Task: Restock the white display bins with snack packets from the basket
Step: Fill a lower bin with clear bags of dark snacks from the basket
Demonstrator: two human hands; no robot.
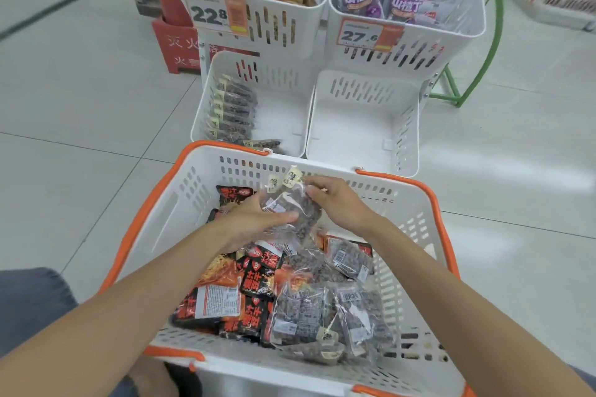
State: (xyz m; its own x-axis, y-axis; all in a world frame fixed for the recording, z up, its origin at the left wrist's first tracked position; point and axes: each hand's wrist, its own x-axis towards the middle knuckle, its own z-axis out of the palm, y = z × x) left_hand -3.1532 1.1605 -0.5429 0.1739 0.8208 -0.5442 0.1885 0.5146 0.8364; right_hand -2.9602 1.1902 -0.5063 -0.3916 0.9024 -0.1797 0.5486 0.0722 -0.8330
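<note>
Gripping a clear snack packet (301, 214) over the packet-filled basket (193, 193), left hand (258, 219) and right hand (340, 203) hold it lengthwise, label end toward the bin (280, 77) behind the basket, which holds more.

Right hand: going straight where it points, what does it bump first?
Likely the clear snack packet that the right hand pinches; past that, the basket's far wall, though depth is unclear.

basket (193, 190): white perforated plastic, orange rim | packets (292, 208): clear glossy film | floor (80, 106): probably glazed tile
</note>
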